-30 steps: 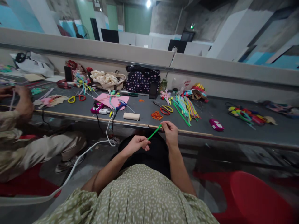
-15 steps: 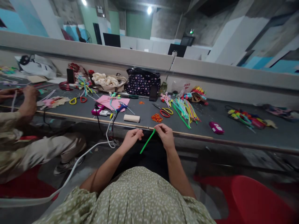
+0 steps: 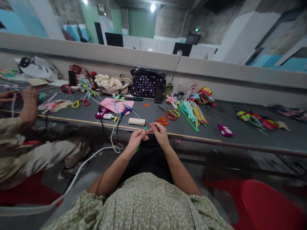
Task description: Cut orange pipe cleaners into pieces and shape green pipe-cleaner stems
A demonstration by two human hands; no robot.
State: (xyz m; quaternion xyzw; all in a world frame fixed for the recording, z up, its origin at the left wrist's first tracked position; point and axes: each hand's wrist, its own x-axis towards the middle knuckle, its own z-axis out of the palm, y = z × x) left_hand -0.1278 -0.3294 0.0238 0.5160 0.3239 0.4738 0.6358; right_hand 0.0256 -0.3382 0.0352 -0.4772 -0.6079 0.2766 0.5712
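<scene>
Clock directions run from the hands. The left hand point(image 3: 137, 138) is clamped on a green stem point(image 3: 137, 148) at the table's near edge; one tip rises above its fingers, the other end shows below. The right hand point(image 3: 160, 134) is just beside it, fingertips bunched; whether they grip anything, I cannot tell.

On the table, a pale roll point(image 3: 137, 121) lies at 11 o'clock, an orange bundle point(image 3: 163, 120) at 1, scissors point(image 3: 171, 115) and loose stems point(image 3: 193, 111) at 2. Purple boxes lie at 3 and 10, the 3 o'clock one with a white patch. Farther, a dotted bag point(image 3: 148, 83) stands at 12. A lit green sign point(image 3: 197, 29) shows far off at 1, too small to read.
</scene>
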